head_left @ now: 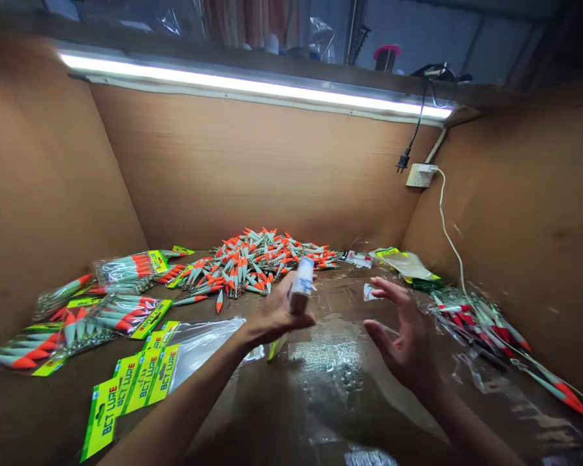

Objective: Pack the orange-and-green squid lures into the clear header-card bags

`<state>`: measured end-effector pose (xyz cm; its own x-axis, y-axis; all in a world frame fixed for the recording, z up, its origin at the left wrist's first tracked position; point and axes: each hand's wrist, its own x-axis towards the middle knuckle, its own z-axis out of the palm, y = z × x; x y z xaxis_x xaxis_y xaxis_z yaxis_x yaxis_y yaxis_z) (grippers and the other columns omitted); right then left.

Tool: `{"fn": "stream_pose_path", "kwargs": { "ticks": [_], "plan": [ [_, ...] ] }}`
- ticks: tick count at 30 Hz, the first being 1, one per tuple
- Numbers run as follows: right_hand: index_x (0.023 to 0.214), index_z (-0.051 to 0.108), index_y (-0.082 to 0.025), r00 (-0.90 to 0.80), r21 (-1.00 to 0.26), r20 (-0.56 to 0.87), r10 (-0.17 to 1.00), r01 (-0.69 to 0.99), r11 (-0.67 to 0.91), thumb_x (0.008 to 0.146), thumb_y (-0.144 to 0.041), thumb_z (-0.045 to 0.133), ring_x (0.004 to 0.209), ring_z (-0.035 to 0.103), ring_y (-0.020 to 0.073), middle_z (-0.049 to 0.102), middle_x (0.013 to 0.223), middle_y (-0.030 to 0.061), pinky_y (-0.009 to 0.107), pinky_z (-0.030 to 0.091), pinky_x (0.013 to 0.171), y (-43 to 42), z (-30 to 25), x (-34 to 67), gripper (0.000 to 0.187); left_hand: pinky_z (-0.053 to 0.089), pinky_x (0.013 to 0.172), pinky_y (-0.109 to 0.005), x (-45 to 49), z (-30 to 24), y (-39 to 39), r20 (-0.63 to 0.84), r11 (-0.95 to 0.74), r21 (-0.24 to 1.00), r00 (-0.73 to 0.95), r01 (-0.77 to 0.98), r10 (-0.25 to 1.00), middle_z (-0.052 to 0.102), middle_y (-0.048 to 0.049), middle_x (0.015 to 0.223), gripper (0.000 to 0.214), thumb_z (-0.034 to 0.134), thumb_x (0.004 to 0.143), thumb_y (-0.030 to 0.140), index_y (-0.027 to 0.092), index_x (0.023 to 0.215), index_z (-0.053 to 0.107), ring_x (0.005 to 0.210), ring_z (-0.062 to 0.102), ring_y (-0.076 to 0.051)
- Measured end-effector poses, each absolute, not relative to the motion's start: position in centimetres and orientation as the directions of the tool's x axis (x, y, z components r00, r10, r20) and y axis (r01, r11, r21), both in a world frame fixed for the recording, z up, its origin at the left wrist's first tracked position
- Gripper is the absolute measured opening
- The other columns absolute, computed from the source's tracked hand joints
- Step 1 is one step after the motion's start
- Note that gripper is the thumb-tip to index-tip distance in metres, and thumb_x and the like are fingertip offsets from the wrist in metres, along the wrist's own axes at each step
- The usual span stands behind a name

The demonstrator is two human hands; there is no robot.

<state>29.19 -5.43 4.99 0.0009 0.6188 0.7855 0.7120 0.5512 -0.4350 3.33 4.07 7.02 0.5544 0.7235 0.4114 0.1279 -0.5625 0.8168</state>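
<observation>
Near the middle of the table my left hand is closed around a small white-and-blue box, held tilted with one end up. Below that hand a small yellow-green edge shows; I cannot tell whether the hand touches it. My right hand hovers to the right with thumb and fingers spread and nothing between them. A small white scrap lies just beyond its fingertips. Behind my left hand spreads a big heap of orange-and-white fishing lures.
Bagged lures lie at left, with overlapping BCT LURE header bags in front. On the right are red-and-white lures and yellow-green packaging. A white cable runs down from the socket; a black plug dangles.
</observation>
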Motion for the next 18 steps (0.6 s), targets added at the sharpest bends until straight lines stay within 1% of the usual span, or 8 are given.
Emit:
{"fn": "stream_pose_path", "kwargs": {
  "ticks": [1, 3, 5, 8, 11, 13, 16, 18],
  "plan": [
    [0.143, 0.041, -0.023, 0.023, -0.469, 0.767, 0.641, 0.701, 0.537, 0.091, -0.040, 0.061, 0.118, 0.056, 0.0306, 0.054, 0.135, 0.0129, 0.050, 0.043, 0.105, -4.9, 4.0, 29.2, 0.059, 0.026, 0.112, -0.056, 2.6, 7.3, 4.3, 0.432, -0.533, 0.844, 0.525, 0.051, 0.734, 0.062, -0.0137, 0.124, 0.084, 0.069, 0.069, 0.072, 0.019, 0.133, 0.056, 0.123, 0.051, -0.040],
    [0.144, 0.040, -0.024, 0.018, -0.549, 0.683, 0.730, 0.672, 0.497, 0.091, -0.040, 0.060, 0.111, 0.060, 0.0288, 0.055, 0.134, 0.0125, 0.048, 0.048, 0.099, -3.9, 1.9, 29.2, 0.059, 0.026, 0.114, -0.053, 1.4, 7.1, 4.7, 0.477, -0.504, 0.861, 0.465, -0.075, 0.746, 0.063, -0.0134, 0.122, 0.078, 0.059, 0.074, 0.078, 0.020, 0.125, 0.063, 0.127, 0.048, -0.038],
    [0.145, 0.039, -0.025, 0.007, -0.626, 0.588, 0.809, 0.637, 0.450, 0.092, -0.041, 0.058, 0.105, 0.062, 0.0263, 0.056, 0.133, 0.0116, 0.044, 0.052, 0.093, -2.9, 0.3, 29.3, 0.058, 0.024, 0.114, -0.051, 0.7, 6.2, 4.9, 0.489, -0.482, 0.866, 0.427, -0.133, 0.761, 0.063, -0.0141, 0.121, 0.075, 0.055, 0.075, 0.080, 0.020, 0.118, 0.067, 0.132, 0.044, -0.037],
    [0.144, 0.041, -0.025, 0.026, -0.678, 0.536, 0.844, 0.609, 0.412, 0.093, -0.041, 0.057, 0.102, 0.063, 0.0243, 0.060, 0.128, 0.0103, 0.042, 0.052, 0.092, -2.2, -0.9, 29.6, 0.055, 0.028, 0.112, -0.051, 0.3, 4.7, 4.8, 0.471, -0.432, 0.881, 0.414, -0.191, 0.778, 0.063, -0.0144, 0.122, 0.074, 0.054, 0.076, 0.080, 0.020, 0.117, 0.066, 0.131, 0.045, -0.037],
    [0.142, 0.042, -0.025, 0.035, -0.688, 0.518, 0.855, 0.611, 0.392, 0.094, -0.041, 0.057, 0.100, 0.063, 0.0233, 0.061, 0.125, 0.0097, 0.041, 0.051, 0.092, -2.0, -0.9, 30.0, 0.053, 0.034, 0.109, -0.051, -0.3, 4.3, 4.7, 0.527, -0.455, 0.849, 0.378, -0.269, 0.761, 0.063, -0.0145, 0.122, 0.078, 0.048, 0.076, 0.084, 0.021, 0.118, 0.065, 0.128, 0.049, -0.037],
    [0.142, 0.043, -0.025, 0.030, -0.688, 0.510, 0.860, 0.614, 0.386, 0.094, -0.041, 0.056, 0.099, 0.064, 0.0225, 0.061, 0.124, 0.0091, 0.040, 0.051, 0.092, -1.9, -1.0, 30.0, 0.052, 0.036, 0.108, -0.050, -0.8, 4.7, 4.7, 0.593, -0.540, 0.805, 0.342, -0.245, 0.729, 0.065, -0.0149, 0.119, 0.077, 0.051, 0.074, 0.084, 0.020, 0.114, 0.066, 0.126, 0.050, -0.037],
    [0.140, 0.045, -0.024, 0.020, -0.690, 0.493, 0.870, 0.618, 0.377, 0.094, -0.040, 0.056, 0.097, 0.064, 0.0225, 0.062, 0.122, 0.0090, 0.037, 0.054, 0.084, -1.7, -1.3, 29.9, 0.050, 0.040, 0.105, -0.050, -1.4, 5.9, 4.6, 0.632, -0.657, 0.752, 0.339, -0.052, 0.697, 0.067, -0.0142, 0.113, 0.066, 0.064, 0.070, 0.074, 0.020, 0.109, 0.067, 0.121, 0.053, -0.037],
    [0.140, 0.046, -0.024, 0.013, -0.697, 0.482, 0.876, 0.612, 0.374, 0.094, -0.039, 0.055, 0.094, 0.065, 0.0219, 0.063, 0.120, 0.0091, 0.035, 0.054, 0.078, -1.6, -1.5, 29.7, 0.050, 0.044, 0.101, -0.049, -1.8, 6.8, 4.3, 0.631, -0.683, 0.727, 0.322, 0.071, 0.706, 0.068, -0.0128, 0.109, 0.059, 0.067, 0.069, 0.067, 0.022, 0.107, 0.067, 0.117, 0.056, -0.036]
  ]
}}
